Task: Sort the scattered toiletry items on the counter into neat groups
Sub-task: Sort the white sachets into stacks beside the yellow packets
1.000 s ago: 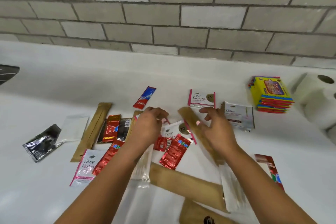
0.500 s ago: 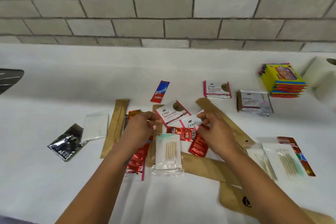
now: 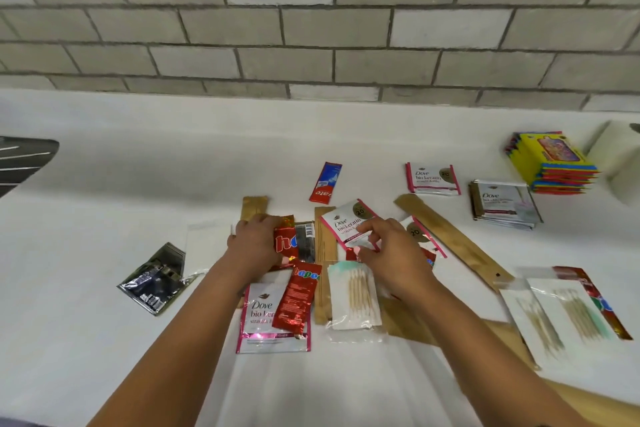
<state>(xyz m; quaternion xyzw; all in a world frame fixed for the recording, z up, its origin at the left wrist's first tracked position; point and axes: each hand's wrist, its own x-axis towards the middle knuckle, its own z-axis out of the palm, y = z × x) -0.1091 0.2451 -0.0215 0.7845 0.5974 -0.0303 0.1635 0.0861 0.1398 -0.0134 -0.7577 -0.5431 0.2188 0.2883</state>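
The white desk [image 3: 104,340] carries scattered sachets and packets in front of a tiled wall [image 3: 311,28].

Left hand [image 3: 256,246]: fingers curled down over a red sachet [image 3: 285,243] near the desk's middle. The grip appears closed on it; the fingertips are hidden.

Right hand [image 3: 391,253]: thumb and forefinger pinch the near edge of a white Dove sachet [image 3: 346,222], which lies tilted, its long axis running from the near right toward the far left.

Other items:
- A second Dove sachet [image 3: 266,319] lies nearer the front edge, text upright to the viewer, long axis front to back. A red sachet with blue lettering [image 3: 298,298] overlaps its right side, tilted slightly right.
- A clear packet of cotton swabs [image 3: 355,298] lies under the right wrist; the swabs point front to back.
- Two more swab packets [image 3: 561,315] lie toward the right edge, swabs angled toward the far left.
- A long brown paper sleeve [image 3: 450,236] runs diagonally from the far middle to the near right.
- A red and blue toothpaste sachet [image 3: 325,182] lies farther back, long axis nearly front to back.
- A single Dove sachet [image 3: 433,177], a stack of silver Dove sachets [image 3: 505,204] and a stack of yellow packets [image 3: 550,159] sit toward the far right corner.
- A dark foil sachet [image 3: 156,277] lies apart at the left.
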